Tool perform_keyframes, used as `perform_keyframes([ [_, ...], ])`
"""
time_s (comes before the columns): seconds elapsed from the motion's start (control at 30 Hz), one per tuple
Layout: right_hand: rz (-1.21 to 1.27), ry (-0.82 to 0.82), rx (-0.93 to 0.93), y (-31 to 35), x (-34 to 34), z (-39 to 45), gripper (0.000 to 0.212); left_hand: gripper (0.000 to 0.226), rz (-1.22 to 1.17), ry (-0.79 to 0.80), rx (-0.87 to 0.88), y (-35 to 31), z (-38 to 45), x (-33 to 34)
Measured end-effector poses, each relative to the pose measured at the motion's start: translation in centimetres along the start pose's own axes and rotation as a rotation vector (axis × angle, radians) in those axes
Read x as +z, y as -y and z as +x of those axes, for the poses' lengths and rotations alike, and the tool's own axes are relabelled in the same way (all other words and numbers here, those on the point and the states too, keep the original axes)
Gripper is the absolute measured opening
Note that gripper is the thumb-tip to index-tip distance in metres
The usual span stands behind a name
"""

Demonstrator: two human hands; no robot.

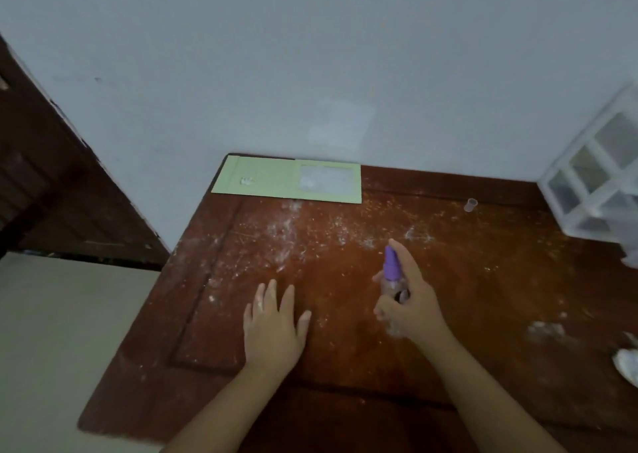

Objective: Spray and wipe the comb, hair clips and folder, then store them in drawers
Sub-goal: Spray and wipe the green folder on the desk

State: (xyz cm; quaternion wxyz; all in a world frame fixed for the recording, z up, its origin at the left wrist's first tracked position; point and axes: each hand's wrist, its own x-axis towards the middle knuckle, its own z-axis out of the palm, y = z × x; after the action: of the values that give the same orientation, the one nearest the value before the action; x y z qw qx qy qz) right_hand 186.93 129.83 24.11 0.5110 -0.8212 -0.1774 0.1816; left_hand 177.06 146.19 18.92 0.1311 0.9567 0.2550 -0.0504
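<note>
While the left hand point(274, 325) lies flat and empty on the dusty wooden tabletop point(483, 297), the right hand point(411, 300) clasps a small spray bottle point(392, 273) with its forefinger on the purple nozzle. Farther back, against the wall, lies the green folder point(276, 180) (thin, light, probably bendable; best lifted by an edge). Plastic drawers point(600, 176) stand far right; no writing is legible

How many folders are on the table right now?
1. The green folder lies flat at the table's far edge against the wall, beyond both hands. None other shows; the right side is cut off.
</note>
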Motion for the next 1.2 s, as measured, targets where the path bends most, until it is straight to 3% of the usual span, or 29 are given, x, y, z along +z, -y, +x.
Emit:
perform_keyframes([
  [0.2,0.153,-0.018,0.030,1.5,1.5,6.1,0.072,0.055,-0.032,-0.110,-0.083,4.9,9.9,-1.5],
  [0.33,0.204,0.037,0.042,1.0,1.4,11.1,0.080,0.055,0.004,-0.054,-0.118,6.4,13.0,-0.9],
  [0.43,0.143,0.052,0.041,0.6,1.4,14.3,0.074,0.057,0.013,-0.054,-0.130,7.0,13.3,0.2],
  [0.67,-0.298,-0.048,-0.105,-0.1,0.9,21.1,0.061,0.112,-0.043,-0.140,-0.128,7.4,13.6,1.5],
  [0.8,-0.634,-0.080,-0.278,0.6,1.5,24.5,0.055,0.095,-0.008,-0.105,-0.162,7.4,13.8,1.6],
  [0.93,-0.835,-0.043,-0.284,0.8,1.8,27.3,0.046,0.077,0.025,-0.071,-0.208,7.5,13.8,1.2],
  [1.2,-0.692,-0.030,-0.211,0.8,1.0,29.0,0.054,0.071,0.095,0.030,-0.208,7.5,13.8,1.0],
])
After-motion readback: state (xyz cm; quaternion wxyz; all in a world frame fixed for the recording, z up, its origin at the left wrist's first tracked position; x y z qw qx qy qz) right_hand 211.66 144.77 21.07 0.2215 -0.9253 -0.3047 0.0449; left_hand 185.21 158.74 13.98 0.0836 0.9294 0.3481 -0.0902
